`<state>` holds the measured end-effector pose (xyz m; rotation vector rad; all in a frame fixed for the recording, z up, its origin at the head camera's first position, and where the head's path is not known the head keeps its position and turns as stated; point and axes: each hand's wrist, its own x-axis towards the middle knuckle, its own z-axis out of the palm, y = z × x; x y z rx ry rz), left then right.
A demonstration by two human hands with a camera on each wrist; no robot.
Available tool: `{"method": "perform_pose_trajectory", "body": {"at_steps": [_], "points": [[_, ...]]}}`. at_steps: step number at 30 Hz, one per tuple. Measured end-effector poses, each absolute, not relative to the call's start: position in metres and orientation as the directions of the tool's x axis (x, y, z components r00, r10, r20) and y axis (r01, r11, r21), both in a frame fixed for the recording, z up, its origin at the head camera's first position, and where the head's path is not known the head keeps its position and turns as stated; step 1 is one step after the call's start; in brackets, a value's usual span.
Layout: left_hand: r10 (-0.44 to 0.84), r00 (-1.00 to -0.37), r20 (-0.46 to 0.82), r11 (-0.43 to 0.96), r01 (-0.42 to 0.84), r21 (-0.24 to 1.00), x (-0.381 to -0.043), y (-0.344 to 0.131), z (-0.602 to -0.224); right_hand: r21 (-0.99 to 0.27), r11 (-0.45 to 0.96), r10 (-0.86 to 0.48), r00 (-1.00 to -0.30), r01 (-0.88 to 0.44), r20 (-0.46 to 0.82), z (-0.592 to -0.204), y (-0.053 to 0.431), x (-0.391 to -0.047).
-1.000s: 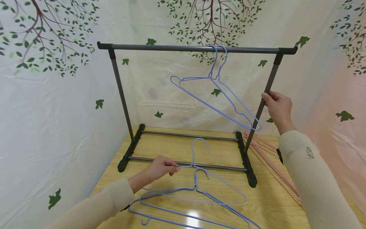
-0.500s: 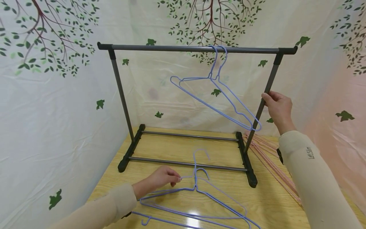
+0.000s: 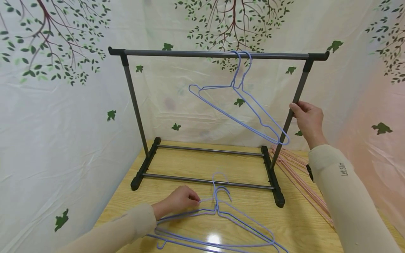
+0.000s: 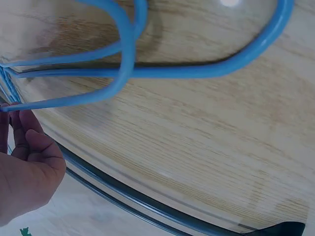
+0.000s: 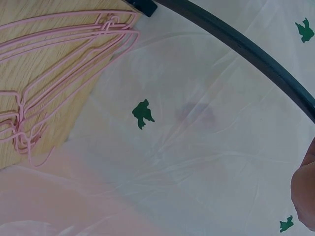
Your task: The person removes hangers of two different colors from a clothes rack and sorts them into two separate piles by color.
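My left hand (image 3: 180, 201) pinches one shoulder of a lavender-blue clothes hanger (image 3: 205, 200), just over more blue hangers (image 3: 207, 210) on the table. In the left wrist view, the hanger's arm (image 4: 64, 102) runs from the fingertips, overlapping the others; whether it touches them I cannot tell. My right hand (image 3: 310, 121) grips the right post (image 3: 300, 84) of a dark garment rack between thumb and fingers. Only part of the right hand (image 5: 304, 196) shows at the edge of the right wrist view. Two blue hangers (image 3: 251, 63) hang from the rack's top rail (image 3: 177, 53).
A bundle of pink hangers (image 3: 303, 182) lies on the wooden table (image 3: 196, 163) right of the rack's base. The rack's lower bars (image 3: 186, 179) cross just beyond the blue pile. A cloth backdrop (image 3: 171, 80) with printed branches and leaves surrounds the table.
My left hand has lowered the lavender-blue hanger toward the others on the table, bringing its hook down near theirs. The right hand and the hung hangers have stayed put.
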<state>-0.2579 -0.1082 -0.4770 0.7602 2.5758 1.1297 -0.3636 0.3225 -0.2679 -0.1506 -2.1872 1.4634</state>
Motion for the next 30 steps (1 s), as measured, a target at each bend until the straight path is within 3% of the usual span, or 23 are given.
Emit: {"method": "perform_pose_trajectory", "body": {"at_steps": [9, 22, 30], "points": [[0.613, -0.79, -0.029, 0.639, 0.474, 0.606, -0.26, -0.105, -0.479, -0.897, 0.407, 0.36, -0.873, -0.171, 0.329, -0.267, 0.323, -0.364], [0.701, -0.713, -0.011, 0.706, 0.692, 0.148, -0.253, -0.097, -0.487, -0.892, 0.417, 0.362, -0.869, -0.174, 0.338, -0.268, 0.322, -0.363], [0.749, -0.66, 0.052, 0.658, 0.751, 0.056, -0.251, -0.095, -0.486, -0.895, 0.414, 0.366, -0.87, -0.165, 0.33, -0.268, 0.322, -0.364]]}}
